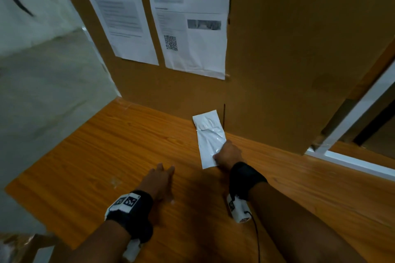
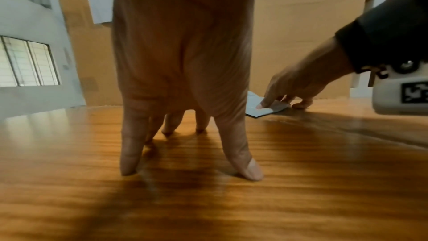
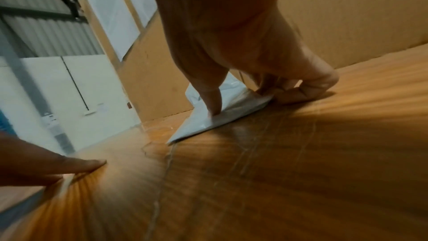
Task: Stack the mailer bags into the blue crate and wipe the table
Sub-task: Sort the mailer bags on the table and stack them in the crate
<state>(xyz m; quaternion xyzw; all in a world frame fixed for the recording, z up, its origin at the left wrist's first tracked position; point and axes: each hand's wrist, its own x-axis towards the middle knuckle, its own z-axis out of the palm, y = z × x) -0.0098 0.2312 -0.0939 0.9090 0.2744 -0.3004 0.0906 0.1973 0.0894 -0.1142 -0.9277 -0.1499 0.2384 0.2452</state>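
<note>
A white mailer bag (image 1: 209, 134) lies on the wooden table (image 1: 102, 156), its far end against the cardboard wall. My right hand (image 1: 222, 156) holds the bag's near right corner: in the right wrist view the thumb (image 3: 214, 105) presses on top of the bag (image 3: 236, 109) and the curled fingers (image 3: 298, 91) tuck at its edge. My left hand (image 1: 164, 172) rests to the left of the bag, apart from it. Its straight, spread fingertips (image 2: 245, 169) touch the bare wood and hold nothing. No blue crate shows in any view.
A tall cardboard wall (image 1: 288, 60) stands along the table's far edge, with printed sheets (image 1: 192, 28) taped to it. The table's left edge (image 1: 53, 151) drops to a grey floor. A white frame (image 1: 363, 102) runs at the right.
</note>
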